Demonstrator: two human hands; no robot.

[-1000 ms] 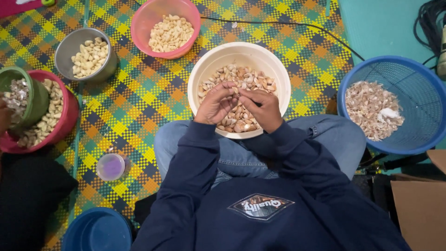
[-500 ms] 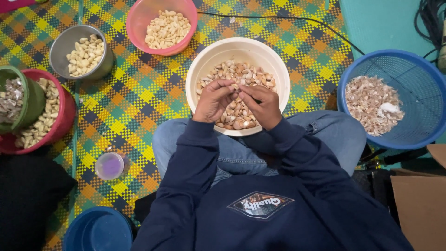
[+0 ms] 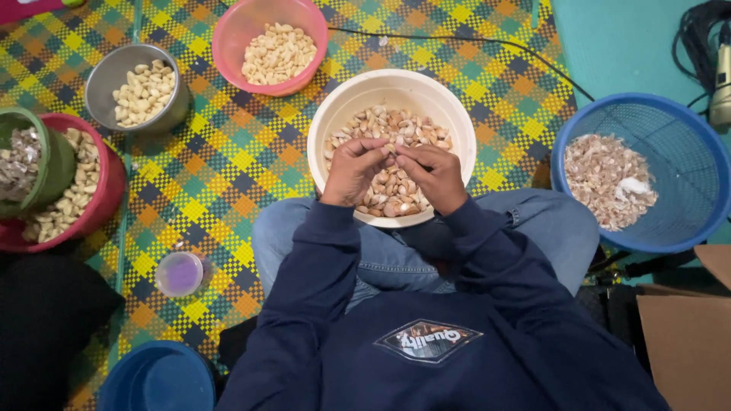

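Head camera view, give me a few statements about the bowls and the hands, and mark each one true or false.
1. Both hands, left hand and right hand, meet over the cream bowl. True.
2. The blue basket is empty. False: it holds papery skins.
3. The pink bowl holds pale peeled cloves. True.
4. The metal bowl sits on the person's lap. False: it stands on the chequered mat.

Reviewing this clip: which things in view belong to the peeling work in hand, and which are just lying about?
In use:
left hand and right hand, together on one clove
cream bowl of unpeeled cloves
blue basket of skins
pink bowl and steel bowl of peeled cloves

Lying about:
small purple-lidded jar
black cable
cardboard box
blue tub
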